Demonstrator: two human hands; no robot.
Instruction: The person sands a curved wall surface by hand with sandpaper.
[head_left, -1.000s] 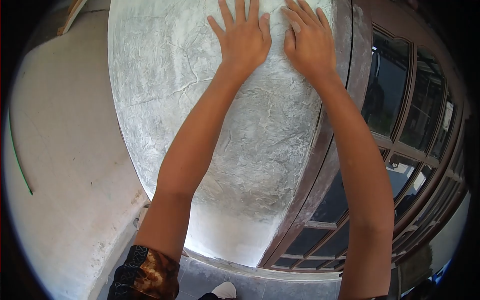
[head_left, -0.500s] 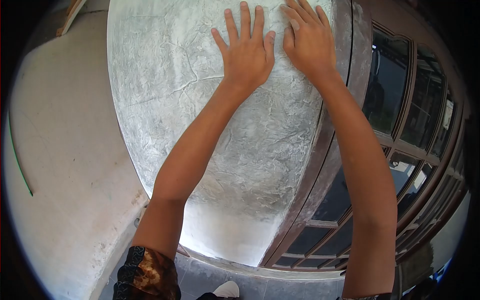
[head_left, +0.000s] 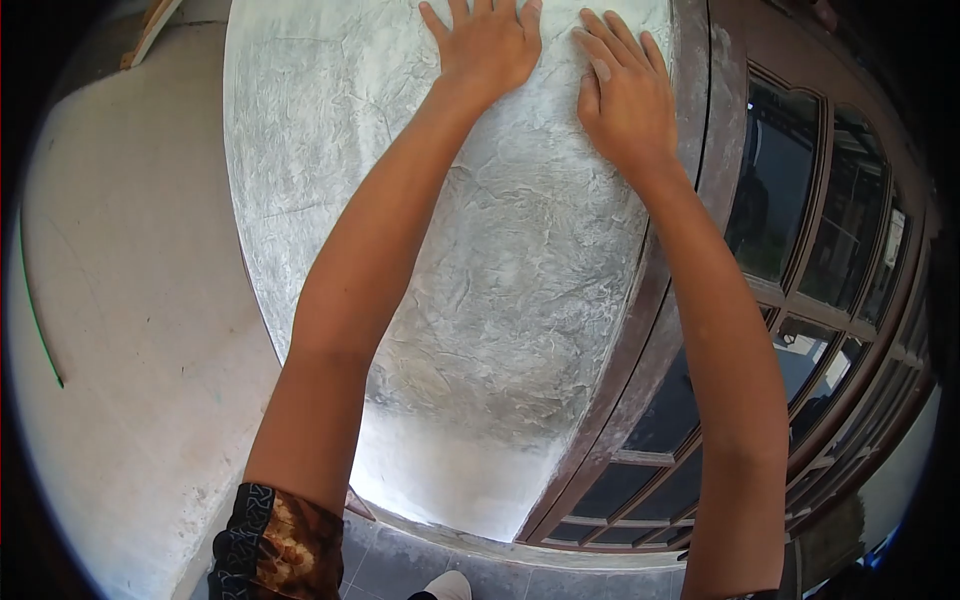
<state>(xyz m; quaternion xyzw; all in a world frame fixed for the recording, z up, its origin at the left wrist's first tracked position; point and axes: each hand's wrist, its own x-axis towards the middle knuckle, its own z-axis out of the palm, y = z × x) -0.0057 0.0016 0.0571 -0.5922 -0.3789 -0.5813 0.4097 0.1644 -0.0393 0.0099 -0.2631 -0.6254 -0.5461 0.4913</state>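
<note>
A grey-white textured panel (head_left: pixel 520 270), wrinkled over most of its surface and smooth and bright at the bottom, fills the middle of the head view. Near its top edge, my left hand (head_left: pixel 487 45) lies palm-down on the surface with the fingers spread. To the right of it, my right hand (head_left: pixel 632 110) rests flat on the panel near the brown frame (head_left: pixel 625 365), its fingers stretched upward and slightly apart. Neither hand holds anything. The fingertips of my left hand reach the top of the view.
Right of the frame stands a brown wooden window lattice (head_left: pixel 785 290) with dark glass panes. A plain pale wall (head_left: pixel 140 250) is at the left, with a thin green strand (head_left: pixel 38 320) on it. Grey floor tiles (head_left: pixel 390 555) and a light shoe (head_left: pixel 450 586) show at the bottom.
My left hand has moved up along the panel, towards the top of the view. My right hand sits slightly lower and further right in the view.
</note>
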